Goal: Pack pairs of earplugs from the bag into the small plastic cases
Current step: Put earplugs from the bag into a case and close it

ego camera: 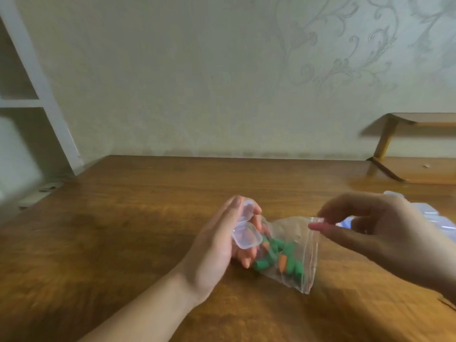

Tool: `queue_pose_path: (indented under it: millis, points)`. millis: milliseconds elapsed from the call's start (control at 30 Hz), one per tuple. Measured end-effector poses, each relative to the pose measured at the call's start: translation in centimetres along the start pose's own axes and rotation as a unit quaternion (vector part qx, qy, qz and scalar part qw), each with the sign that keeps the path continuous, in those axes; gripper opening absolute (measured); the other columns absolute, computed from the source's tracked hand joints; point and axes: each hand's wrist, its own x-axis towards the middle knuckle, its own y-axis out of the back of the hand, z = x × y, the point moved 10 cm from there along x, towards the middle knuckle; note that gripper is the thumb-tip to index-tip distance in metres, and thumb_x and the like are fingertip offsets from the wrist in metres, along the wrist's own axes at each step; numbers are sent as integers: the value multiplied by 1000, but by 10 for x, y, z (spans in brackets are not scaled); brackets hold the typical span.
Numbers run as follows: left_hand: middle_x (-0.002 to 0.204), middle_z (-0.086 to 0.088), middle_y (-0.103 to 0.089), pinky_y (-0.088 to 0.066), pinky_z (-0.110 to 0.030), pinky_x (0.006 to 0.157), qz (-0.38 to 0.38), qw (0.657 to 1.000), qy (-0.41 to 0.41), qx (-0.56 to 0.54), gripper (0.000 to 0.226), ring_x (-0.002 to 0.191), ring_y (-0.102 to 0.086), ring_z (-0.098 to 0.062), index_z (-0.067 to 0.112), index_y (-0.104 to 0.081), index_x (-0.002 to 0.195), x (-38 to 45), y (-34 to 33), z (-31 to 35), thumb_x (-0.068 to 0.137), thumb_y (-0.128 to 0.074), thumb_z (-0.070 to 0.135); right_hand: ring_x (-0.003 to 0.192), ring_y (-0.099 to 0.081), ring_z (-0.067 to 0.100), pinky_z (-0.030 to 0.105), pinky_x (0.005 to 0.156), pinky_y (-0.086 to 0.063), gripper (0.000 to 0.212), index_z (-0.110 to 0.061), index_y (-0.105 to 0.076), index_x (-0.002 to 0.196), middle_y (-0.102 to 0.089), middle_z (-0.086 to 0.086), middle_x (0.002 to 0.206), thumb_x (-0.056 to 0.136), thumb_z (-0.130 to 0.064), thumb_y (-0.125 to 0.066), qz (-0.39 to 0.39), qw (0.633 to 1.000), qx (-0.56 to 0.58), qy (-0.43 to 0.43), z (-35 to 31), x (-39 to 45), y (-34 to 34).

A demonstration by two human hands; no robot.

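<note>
Item 1: your left hand (217, 245), palm turned inward above the wooden table (123, 218). Its fingers are curled loosely round a small clear plastic case (246, 236), which sits open, hinged lid (247, 211) tipped up toward the fingertips. The lower fingers also reach against the near end of the bag.

Item 2: zip bag (293, 245), clear plastic with a red line along its seal. It hangs slanted between your two hands, its lower corner down on or just above the table; which of the two you cannot tell here.

Item 3: earplugs (274, 257), green with a few orange, bunched in the lower part of the bag just beside your left fingers.

Item 4: your right hand (380, 230), fingers drawn together narrow, thumb and forefinger pinching the top edge of the bag at its seal. The frame is blurred here, so the exact finger contact is unclear.

Item 5: further clear plastic cases (429, 215), lying on the table behind your right hand, partly hidden by it.

Item 6: low wooden shelf unit (414, 166) at the far right of the table, against the patterned wall (246, 70)
</note>
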Motion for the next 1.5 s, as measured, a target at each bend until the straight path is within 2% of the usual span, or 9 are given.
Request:
queue_pose_path:
  millis: [167, 333, 433, 600, 767, 900, 1033, 1267, 1500]
  points:
    - [86, -5, -61, -50, -41, 68, -47, 999, -10, -10, 56, 75, -59, -19, 14, -55, 112, -8, -27, -2, 95, -25, 58, 46, -49, -4, 0, 49, -33, 15, -38, -70, 77, -57, -32, 68, 70, -42, -83, 82, 989, -15, 120, -54, -22, -29]
    - [108, -35, -56, -46, -68, 86, -75, 996, 16, -54, 68, 91, -59, -49, 8, -52, 121, -13, -34, -5, 94, -24, 64, 54, -55, 0, 22, 46, -48, 16, -43, -68, 84, -64, -30, 84, 71, -53, -69, 73, 991, -26, 111, -43, -23, -47]
    - [102, -37, -54, -46, -62, 90, -73, 994, 24, -77, 67, 95, -55, -58, 5, -51, 118, -13, -32, -5, 93, -25, 61, 57, -53, -6, 24, 46, -50, 15, -42, -70, 83, -65, -30, 88, 74, -54, -66, 72, 988, -53, 126, -42, -23, -50]
    - [91, -17, -59, -49, -43, 73, -57, 988, 33, -138, 61, 78, -59, -31, 9, -57, 110, -8, -31, -13, 94, -34, 64, 63, -58, -6, 9, 54, -43, 15, -35, -73, 88, -67, -24, 92, 82, -47, -66, 96, 983, -29, 153, -48, -24, -40]
    - [106, -26, -65, -53, -34, 73, 81, 978, 58, -181, 62, 92, -67, -27, 8, -60, 116, -2, 8, -22, 92, -35, 60, 69, -58, 11, 14, 51, -41, 15, -32, -66, 72, -62, -14, 89, 76, -45, -58, 208, 977, 6, 56, -7, -12, 18]
    - [80, -4, -62, -43, -29, 58, 150, 951, 48, -267, 46, 62, -54, -15, 17, -64, 95, 2, 32, -20, 88, -43, 57, 120, -40, 11, 34, 87, -43, 23, -46, -69, 63, -50, -26, 123, 62, -54, -48, 8, 992, -117, -46, 48, 4, -17]
    - [82, 1, -74, -54, -24, 62, 140, 960, 59, -237, 45, 75, -72, -14, 22, -65, 102, 6, 35, -27, 89, -40, 57, 145, 5, 9, 49, 116, -21, 11, -62, -64, 83, -5, -28, 155, 76, -56, -58, -130, 977, -163, -38, 64, 1, -62]
    - [94, 4, -77, -56, -21, 62, 135, 969, 85, -190, 43, 88, -74, -10, 26, -63, 109, 5, 29, -34, 95, -35, 55, 144, 23, 13, 52, 120, -3, 49, -32, -71, 91, 14, -27, 151, 83, -70, -40, -107, 963, -237, -69, 59, 16, -90]
    - [111, 1, -73, -55, -23, 70, 146, 971, 92, -163, 54, 99, -71, -13, 28, -62, 117, 5, 30, -36, 83, -39, 63, 145, 13, 3, 50, 117, -8, 50, -47, -72, 96, 1, -32, 155, 69, -80, -46, -79, 991, -109, 13, 39, 12, -92]
